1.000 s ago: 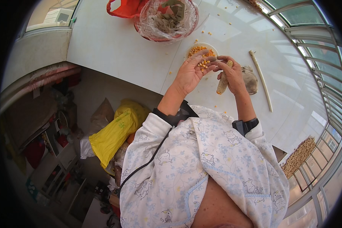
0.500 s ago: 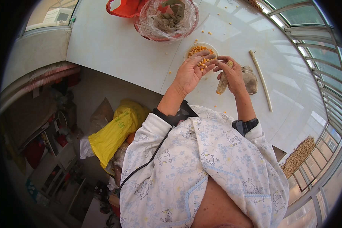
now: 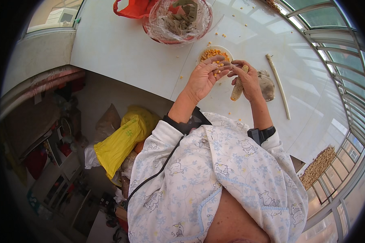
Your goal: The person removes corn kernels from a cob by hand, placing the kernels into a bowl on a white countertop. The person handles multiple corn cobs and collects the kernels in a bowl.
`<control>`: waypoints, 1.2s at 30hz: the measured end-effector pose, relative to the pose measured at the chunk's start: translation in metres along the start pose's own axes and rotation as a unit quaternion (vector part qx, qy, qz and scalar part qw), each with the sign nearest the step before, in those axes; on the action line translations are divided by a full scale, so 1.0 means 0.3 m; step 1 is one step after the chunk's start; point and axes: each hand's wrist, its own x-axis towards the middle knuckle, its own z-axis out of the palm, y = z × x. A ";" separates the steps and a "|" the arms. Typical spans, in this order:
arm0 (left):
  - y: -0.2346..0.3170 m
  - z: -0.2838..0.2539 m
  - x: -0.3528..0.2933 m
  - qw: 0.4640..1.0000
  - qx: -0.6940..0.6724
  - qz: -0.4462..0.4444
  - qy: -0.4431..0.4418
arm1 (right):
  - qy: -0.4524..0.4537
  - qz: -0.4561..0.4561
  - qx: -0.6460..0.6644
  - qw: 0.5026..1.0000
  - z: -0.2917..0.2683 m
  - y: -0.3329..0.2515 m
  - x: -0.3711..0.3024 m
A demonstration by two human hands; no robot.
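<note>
My left hand [image 3: 202, 81] is cupped, with several yellow corn kernels [image 3: 217, 73] lying on its fingers and palm. In my right hand [image 3: 250, 81] is a mostly bare corncob [image 3: 237, 90], tilted with its orange-tipped end toward me. The fingertips of both hands meet or nearly meet, just on the near side of a round bowl [image 3: 231, 54] heaped with loose kernels [image 3: 211, 52]. My left fingers cover part of the bowl's near side. Right beside my right hand is a clear bag [image 3: 267, 86] with something brownish in it.
A red basket [image 3: 209, 20] lined with clear plastic and holding dry husks stands at the far side of the white tabletop [image 3: 129, 52], by a red bag [image 3: 134, 9]. A pale stick [image 3: 279, 87] lies at right. Left below are a yellow bag [image 3: 121, 139] and shelves [image 3: 61, 162].
The fingers of my left hand have curled a little, and fewer kernels show in it. My right hand and the corncob have hardly moved.
</note>
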 end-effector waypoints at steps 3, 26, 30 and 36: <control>-0.003 -0.012 0.008 1.000 0.006 -0.009 0.008 | 0.006 0.004 -0.008 1.000 0.002 -0.004 0.001; 0.005 -0.141 0.021 0.991 -0.067 0.118 -0.005 | -0.019 0.012 -0.113 0.993 -0.040 -0.018 0.040; 0.209 -0.294 -0.159 0.965 -0.079 0.250 0.014 | -0.017 0.016 -0.146 0.989 -0.064 -0.022 0.082; 0.506 -0.773 -0.695 0.824 -0.151 0.536 0.106 | 0.007 0.024 -0.135 0.991 -0.129 -0.029 0.132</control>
